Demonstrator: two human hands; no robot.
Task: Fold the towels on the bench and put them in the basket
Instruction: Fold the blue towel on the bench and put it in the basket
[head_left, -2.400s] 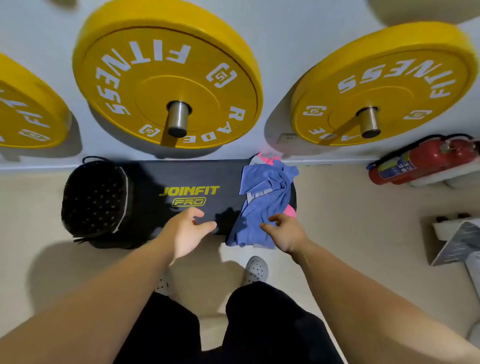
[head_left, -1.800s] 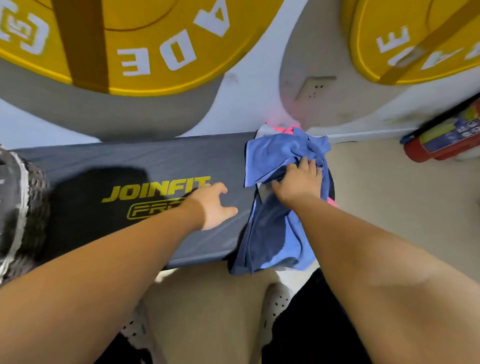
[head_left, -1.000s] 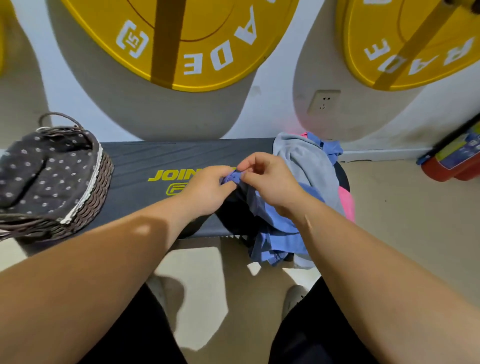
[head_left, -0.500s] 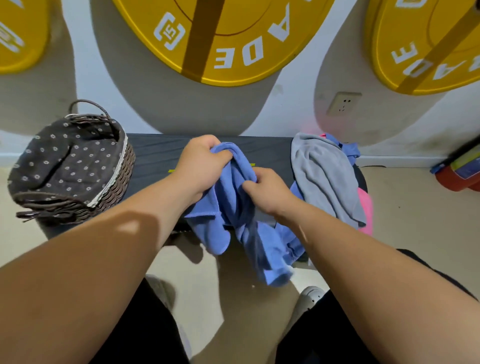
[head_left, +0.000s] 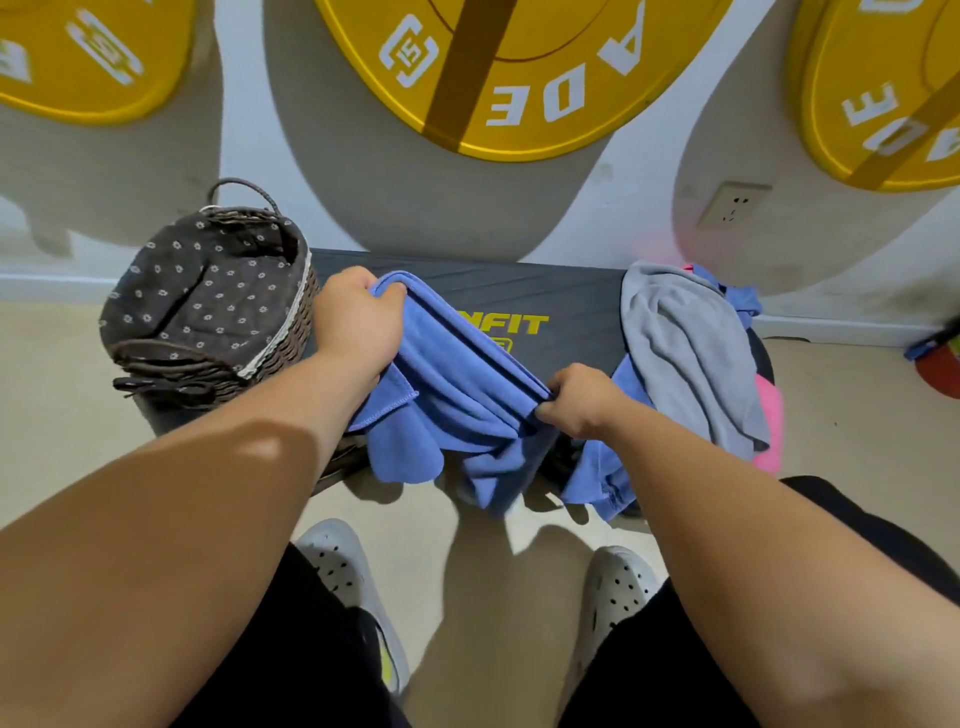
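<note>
A blue towel (head_left: 457, 395) is stretched over the middle of the dark bench (head_left: 566, 291), its lower part hanging off the front edge. My left hand (head_left: 358, 317) grips its far left corner beside the basket. My right hand (head_left: 576, 397) pinches its near right edge. A grey towel (head_left: 685, 343) lies draped over the bench's right end, with blue and pink cloth (head_left: 769, 426) showing under it. The wicker basket (head_left: 280, 338), lined with dark dotted fabric, stands at the bench's left end.
Yellow weight plates (head_left: 519, 78) hang on the wall above the bench. A wall socket (head_left: 732, 205) sits at the right, and a red fire extinguisher (head_left: 940, 364) lies on the floor at the far right. My feet in grey clogs (head_left: 343, 571) stand before the bench.
My hands have pulled the blue towel off the pile and moved apart, spreading it across the bench; the left hand went towards the basket. The grey towel is now uncovered.
</note>
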